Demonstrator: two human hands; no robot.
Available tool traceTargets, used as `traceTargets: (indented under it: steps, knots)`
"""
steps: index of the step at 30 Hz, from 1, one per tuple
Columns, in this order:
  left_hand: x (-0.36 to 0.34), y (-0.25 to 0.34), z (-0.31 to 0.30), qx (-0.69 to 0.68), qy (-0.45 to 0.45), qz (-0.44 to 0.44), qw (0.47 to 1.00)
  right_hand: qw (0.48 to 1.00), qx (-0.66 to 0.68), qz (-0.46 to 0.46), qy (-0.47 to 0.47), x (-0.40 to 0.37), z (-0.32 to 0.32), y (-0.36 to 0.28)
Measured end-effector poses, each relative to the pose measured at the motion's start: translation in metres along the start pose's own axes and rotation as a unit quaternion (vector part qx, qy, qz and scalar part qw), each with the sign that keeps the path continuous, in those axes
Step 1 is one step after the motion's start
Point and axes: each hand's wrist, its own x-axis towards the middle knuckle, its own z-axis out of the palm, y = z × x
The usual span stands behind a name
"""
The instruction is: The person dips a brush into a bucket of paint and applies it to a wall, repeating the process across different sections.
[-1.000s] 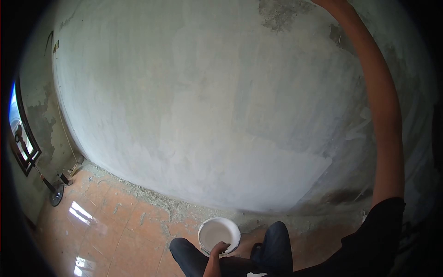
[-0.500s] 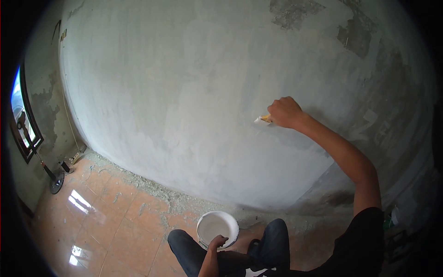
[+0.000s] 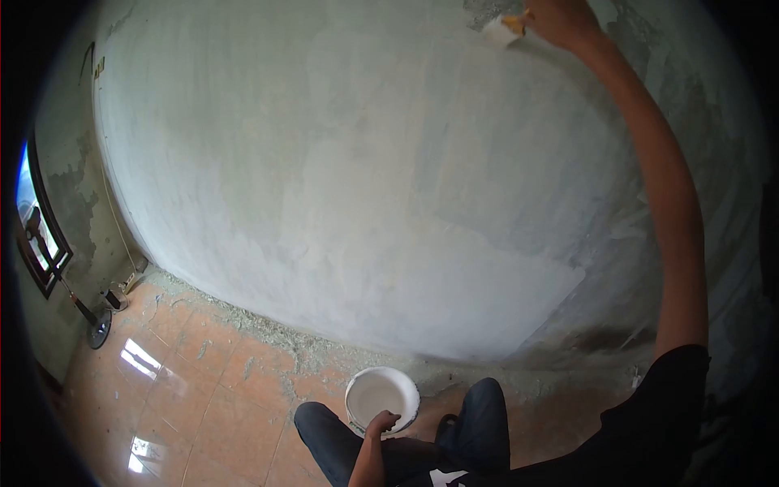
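Observation:
Up at the top right of the view, my right hand is closed round the yellow handle of a paintbrush. Its wide white bristles press against or hang just before the wall, beside a rough bare patch. Down between my knees, a white bucket is tilted a little, with pale material inside. My left hand grips the near rim of this bucket, its fingers partly hidden. White coating with streaks covers much of the wall, thinning to darker grey at the right.
Flaked scrapings lie along the foot of the wall on orange floor tiles. At the far left a standing fan is by a framed window. A cable runs down the corner.
My right hand has swept the paintbrush up the wall and slightly right, from mid-height to the bare patch near the top. The left hand and bucket stay in place.

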Motion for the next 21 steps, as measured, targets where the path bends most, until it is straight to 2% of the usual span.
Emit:
traceTargets:
  steps: [3, 4, 6, 8, 9, 13, 14, 16, 17, 19, 21]
  knots:
    - [-0.006, 0.002, 0.002, -0.043, 0.040, 0.048, 0.997, 0.999, 0.017, 0.035, -0.029, -0.011, -0.049, -0.013]
    - [-0.005, 0.001, 0.002, -0.046, 0.041, 0.048, 0.997, 0.999, 0.018, 0.033, -0.027, -0.018, -0.046, -0.020]
    - [-0.004, 0.000, 0.004, -0.038, 0.038, 0.042, 0.998, 0.992, 0.123, -0.032, -0.010, -0.039, -0.021, -0.043]
    - [-0.005, 0.005, 0.002, -0.018, 0.028, 0.027, 0.999, 0.975, 0.179, -0.123, -0.044, -0.067, -0.004, -0.086]
    - [-0.006, 0.006, 0.002, 0.007, 0.017, 0.012, 1.000, 0.958, 0.199, -0.132, -0.159, -0.078, -0.007, -0.113]
    - [-0.007, 0.008, 0.000, -0.008, 0.019, 0.025, 0.999, 0.904, 0.249, -0.254, -0.238, -0.123, 0.021, -0.193]
    - [-0.010, 0.011, 0.000, -0.012, 0.026, 0.020, 0.999, 0.904, 0.248, -0.256, -0.235, -0.127, 0.027, -0.207]
    - [-0.012, 0.015, -0.002, -0.020, 0.035, 0.017, 0.999, 0.890, 0.226, -0.264, -0.294, -0.130, 0.039, -0.228]
    - [-0.012, 0.015, -0.003, -0.018, 0.032, 0.012, 0.999, 0.891, 0.226, -0.267, -0.290, -0.128, 0.048, -0.234]
    - [-0.010, 0.013, -0.004, -0.018, 0.030, 0.006, 0.999, 0.913, 0.229, -0.253, -0.224, -0.115, 0.055, -0.233]
    - [-0.008, 0.010, -0.003, -0.023, 0.036, 0.031, 0.999, 0.921, 0.235, -0.212, -0.228, -0.095, 0.050, -0.213]
